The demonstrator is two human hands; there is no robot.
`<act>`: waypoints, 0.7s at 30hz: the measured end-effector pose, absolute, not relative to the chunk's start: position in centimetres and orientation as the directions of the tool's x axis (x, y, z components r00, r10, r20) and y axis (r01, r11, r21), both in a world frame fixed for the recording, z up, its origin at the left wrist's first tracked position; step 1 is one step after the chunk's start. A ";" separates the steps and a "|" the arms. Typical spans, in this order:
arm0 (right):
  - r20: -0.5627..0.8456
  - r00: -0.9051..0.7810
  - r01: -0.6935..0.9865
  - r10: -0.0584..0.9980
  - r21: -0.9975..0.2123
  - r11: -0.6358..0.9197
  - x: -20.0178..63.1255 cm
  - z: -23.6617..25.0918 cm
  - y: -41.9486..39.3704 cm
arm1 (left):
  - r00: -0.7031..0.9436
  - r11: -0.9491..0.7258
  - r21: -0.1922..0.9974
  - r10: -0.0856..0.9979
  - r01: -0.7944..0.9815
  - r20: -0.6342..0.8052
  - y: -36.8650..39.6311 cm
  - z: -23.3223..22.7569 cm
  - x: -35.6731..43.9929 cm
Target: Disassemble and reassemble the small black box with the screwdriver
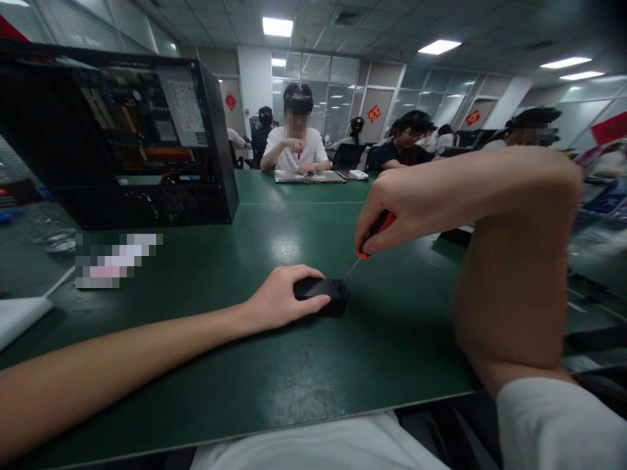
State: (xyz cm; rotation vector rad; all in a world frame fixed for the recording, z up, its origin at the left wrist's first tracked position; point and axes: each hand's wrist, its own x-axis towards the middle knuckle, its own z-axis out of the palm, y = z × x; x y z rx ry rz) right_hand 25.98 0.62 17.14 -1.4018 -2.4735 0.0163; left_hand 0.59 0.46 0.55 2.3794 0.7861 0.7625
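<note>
We found the small black device (327, 295) lying on the green desk (274, 365), our left hand (281, 301) closed over it. Our right hand (392, 212) gripped an orange-handled screwdriver (373, 236), its tip at the device's far edge. We judged steady downward pressure and an upright shaft advisable to avoid slipping.

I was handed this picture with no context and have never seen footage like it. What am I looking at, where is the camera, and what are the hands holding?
The camera sits on a person's head, looking down at their own bare arms, so there is no machine. The left hand steadies a small black device on the green table. The right hand grips an orange-handled screwdriver, its tip at the device's edge. An open computer case stands at the far left. Other people sit at tables behind.
</note>
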 end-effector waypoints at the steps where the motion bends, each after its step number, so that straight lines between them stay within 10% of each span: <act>1: 0.204 -0.500 0.826 0.842 -0.182 0.534 26.4 17.2 0.8 | 0.660 -0.685 0.628 0.669 0.369 0.342 0.5 0.6 0.6; 7: -0.190 -0.630 0.777 0.753 -0.158 0.610 25.3 18.5 0.1 | 0.643 -0.675 0.635 0.684 0.376 0.345 0.7 0.5 0.7; 21: -0.278 -0.579 0.813 0.767 -0.121 0.570 24.6 18.4 1.6 | 0.652 -0.688 0.617 0.673 0.382 0.348 0.7 0.3 0.7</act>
